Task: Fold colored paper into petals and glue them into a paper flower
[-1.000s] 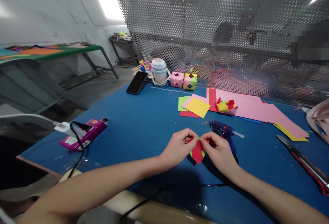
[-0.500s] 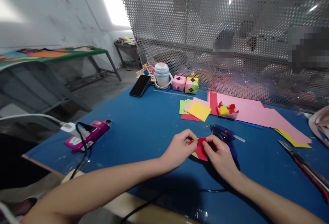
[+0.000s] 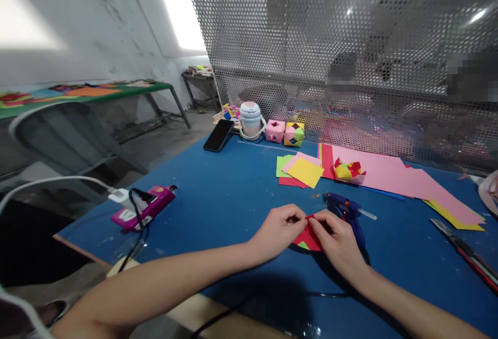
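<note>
My left hand (image 3: 280,230) and my right hand (image 3: 337,239) meet over a folded red paper piece (image 3: 309,236) with a green edge showing beneath, low over the blue table mat (image 3: 218,199). Both hands pinch the piece with closed fingers, the left at its left corner, the right on its top edge. A blue glue gun (image 3: 347,213) lies on the mat just behind my right hand.
Coloured paper squares (image 3: 299,169), large pink sheets (image 3: 389,173) and a folded paper flower (image 3: 349,169) lie further back. Two paper cubes (image 3: 285,132), a white jar (image 3: 250,119) and a phone (image 3: 219,135) stand by the perforated screen. A magenta power strip (image 3: 142,208) sits left; a cutter (image 3: 465,253) lies right.
The paper piece has been lowered and flattened toward the mat, with less green showing. Both hands stay on it. The camera has tilted upward a little.
</note>
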Demonstrator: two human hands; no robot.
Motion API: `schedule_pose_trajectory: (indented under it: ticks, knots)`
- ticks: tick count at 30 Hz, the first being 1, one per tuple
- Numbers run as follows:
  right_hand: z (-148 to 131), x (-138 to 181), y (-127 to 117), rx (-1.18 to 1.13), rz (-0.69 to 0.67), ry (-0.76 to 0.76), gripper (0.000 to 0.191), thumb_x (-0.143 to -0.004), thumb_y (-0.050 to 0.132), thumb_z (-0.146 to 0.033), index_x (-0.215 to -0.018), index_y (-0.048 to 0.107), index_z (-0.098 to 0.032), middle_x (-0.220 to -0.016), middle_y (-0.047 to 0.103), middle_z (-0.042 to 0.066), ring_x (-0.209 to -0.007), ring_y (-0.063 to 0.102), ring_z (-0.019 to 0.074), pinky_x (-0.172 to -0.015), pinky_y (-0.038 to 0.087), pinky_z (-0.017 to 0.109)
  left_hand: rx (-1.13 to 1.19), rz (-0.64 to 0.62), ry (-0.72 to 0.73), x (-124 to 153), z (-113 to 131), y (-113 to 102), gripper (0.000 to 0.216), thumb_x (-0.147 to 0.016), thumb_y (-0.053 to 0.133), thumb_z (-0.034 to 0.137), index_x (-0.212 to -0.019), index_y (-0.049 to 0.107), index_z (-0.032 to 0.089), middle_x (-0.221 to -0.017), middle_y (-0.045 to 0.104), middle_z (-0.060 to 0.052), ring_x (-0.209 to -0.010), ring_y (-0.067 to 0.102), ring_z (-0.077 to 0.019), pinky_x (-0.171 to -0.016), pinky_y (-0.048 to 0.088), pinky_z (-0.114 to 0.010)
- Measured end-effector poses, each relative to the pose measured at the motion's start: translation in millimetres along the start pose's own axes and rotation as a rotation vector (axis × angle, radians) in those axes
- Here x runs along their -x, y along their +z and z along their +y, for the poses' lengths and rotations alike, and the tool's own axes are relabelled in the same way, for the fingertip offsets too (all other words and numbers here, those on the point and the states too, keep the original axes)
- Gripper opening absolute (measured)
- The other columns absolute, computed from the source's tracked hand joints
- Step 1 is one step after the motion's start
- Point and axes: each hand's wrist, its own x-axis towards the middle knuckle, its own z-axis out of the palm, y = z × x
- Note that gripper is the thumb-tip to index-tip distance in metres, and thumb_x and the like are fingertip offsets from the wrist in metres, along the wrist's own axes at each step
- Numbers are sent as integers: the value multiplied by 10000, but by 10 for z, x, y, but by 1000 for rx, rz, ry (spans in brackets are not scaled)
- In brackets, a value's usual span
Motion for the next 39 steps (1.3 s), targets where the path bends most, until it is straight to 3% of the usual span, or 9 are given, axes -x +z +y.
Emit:
schedule_pose_trajectory:
  ticks: [6, 13, 20, 28, 39]
  knots:
    - [-4, 13, 9, -59, -20, 78, 243, -831, 497, -346, -970, 605, -178, -861, 643, 50, -745, 587, 165, -666, 473, 264, 110, 114, 23, -19, -21, 15, 109, -728, 524, 181, -627, 523, 140, -774, 561, -25, -696, 519, -112, -639, 416, -227]
    - [-28, 3, -14, -5, -18, -10, 233, -843, 465, -293, -709, 618, -179, -677, 626, 29, -614, 559, 144, -586, 447, 244, 130, 12, -93, -6, -27, 37, 66, -697, 546, 195, -739, 539, 145, -656, 512, 25, -584, 460, -84, -535, 373, -190]
    - [24, 31, -20, -39, -8, 88, 228, -821, 508, -345, -895, 638, -172, -803, 661, 40, -676, 591, 157, -598, 465, 244, 156, 48, -137, -20, 16, 21, 102, -725, 537, 244, -718, 536, 142, -624, 506, 31, -554, 451, -82, -522, 359, -193]
    - [-29, 34, -23, -30, -24, 64, 220, -839, 473, -306, -767, 624, -164, -701, 626, 28, -623, 555, 139, -567, 437, 228, 76, -4, -49, -4, 26, -12, 125, -753, 523, 232, -696, 584, 139, -690, 543, -2, -641, 486, -108, -596, 381, -213]
    - [3, 44, 4, 10, -7, 62, 228, -827, 478, -296, -707, 608, -152, -613, 576, 12, -549, 497, 118, -526, 395, 218, 107, -61, -125, -26, 23, -27, 175, -762, 521, 282, -705, 581, 127, -654, 547, 6, -605, 476, -102, -564, 369, -206]
